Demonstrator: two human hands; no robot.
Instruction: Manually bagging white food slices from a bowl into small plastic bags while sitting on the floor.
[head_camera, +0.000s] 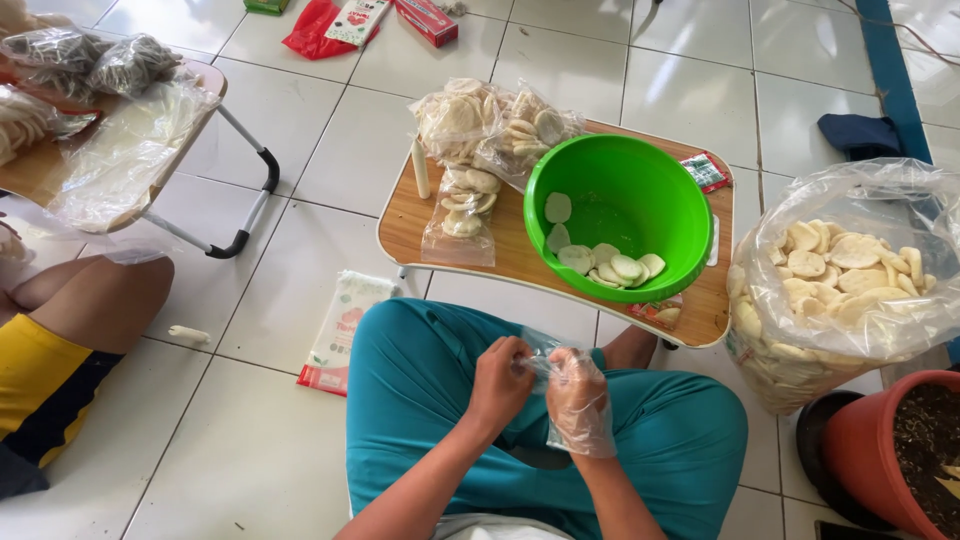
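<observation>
The left hand (497, 383) and the gloved right hand (580, 400) are both pinching a small clear plastic bag (548, 372) over the lap, fingers closed on its mouth, wrists bent inward, seemingly working it open. It looks empty. Filling it would mean reaching forward to the crackers (612, 266) lying in the green bowl (640, 180) on the low table (430, 225).

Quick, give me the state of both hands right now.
Left hand: bare, pinching the small clear plastic bag.
Right hand: in a clear plastic glove, fingers closed on the same bag.
</observation>
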